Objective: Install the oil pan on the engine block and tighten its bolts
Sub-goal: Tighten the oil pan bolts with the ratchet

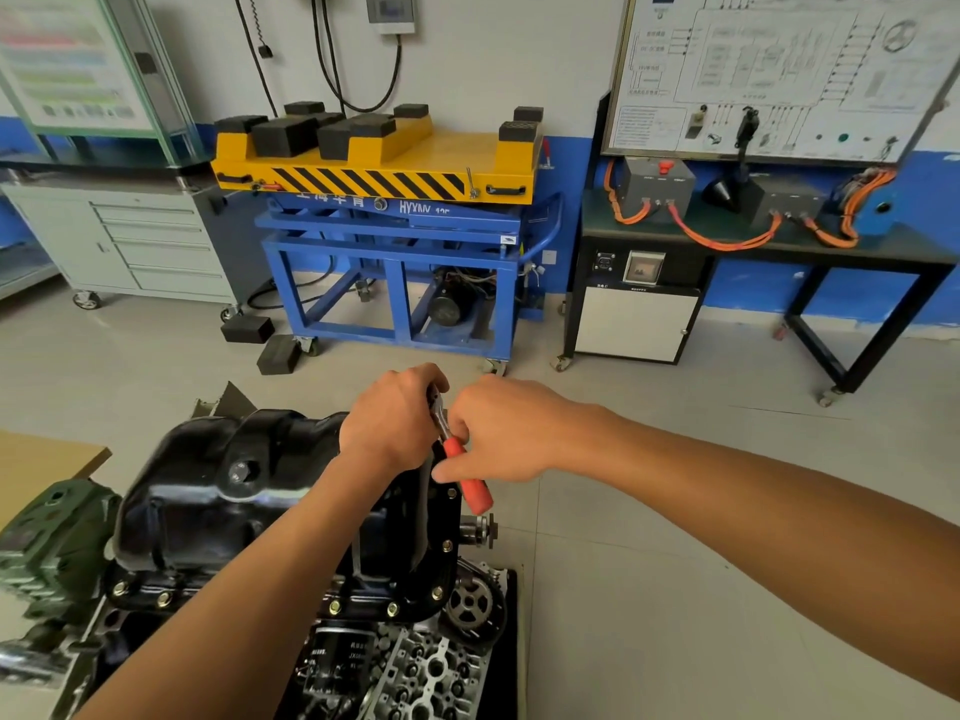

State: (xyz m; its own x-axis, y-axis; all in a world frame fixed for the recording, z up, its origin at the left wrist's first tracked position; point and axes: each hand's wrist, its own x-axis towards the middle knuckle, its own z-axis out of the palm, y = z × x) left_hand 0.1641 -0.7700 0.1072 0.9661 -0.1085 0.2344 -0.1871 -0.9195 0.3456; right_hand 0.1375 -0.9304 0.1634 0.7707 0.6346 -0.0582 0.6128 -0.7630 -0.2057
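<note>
A glossy black oil pan (208, 491) sits upside-down on the engine block (363, 589), with several bolts (392, 609) showing along its flange. A ratchet wrench with a red handle (467, 475) stands over the pan's far right edge. My left hand (395, 418) is curled round the ratchet's metal head. My right hand (498, 433) pinches the upper end of the red handle. The socket and the bolt under it are hidden by my hands.
A cylinder head (431, 672) lies in front of the block, beside a timing gear (470, 608). A green machine part (47, 543) is at the left. A blue lift cart with a yellow top (389, 163), a grey drawer cabinet (130, 241) and a black bench (753, 252) stand behind.
</note>
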